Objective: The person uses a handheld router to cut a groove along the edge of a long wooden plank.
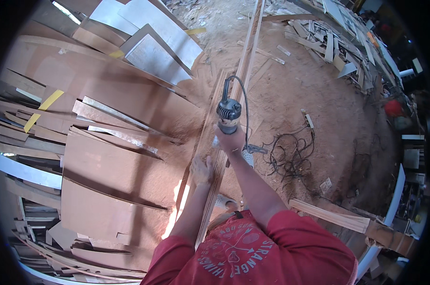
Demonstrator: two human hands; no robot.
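My right hand (231, 141) is wrapped round the body of a black, corded handheld power tool (229, 110), possibly a trim router. It stands over a long wooden board (249, 45) that runs from my waist to the far edge. Whatever part of the tool meets the wood is hidden beneath it and my hand. Nearer to me, my left hand (202, 170) rests on the timber with its fingers stretched out, holding nothing. Another wooden strip (209, 118) lies alongside the board on its left. From the tool's top, the black cord (246, 99) loops down on the right.
Large brown panels (105, 175) lean in stacks on the left, with white sheets (153, 54) farther back. Tangled black cable (291, 152) lies on the dusty floor at right. Scrap wood (326, 45) is piled at the far right. A timber beam (329, 214) sits near my right side.
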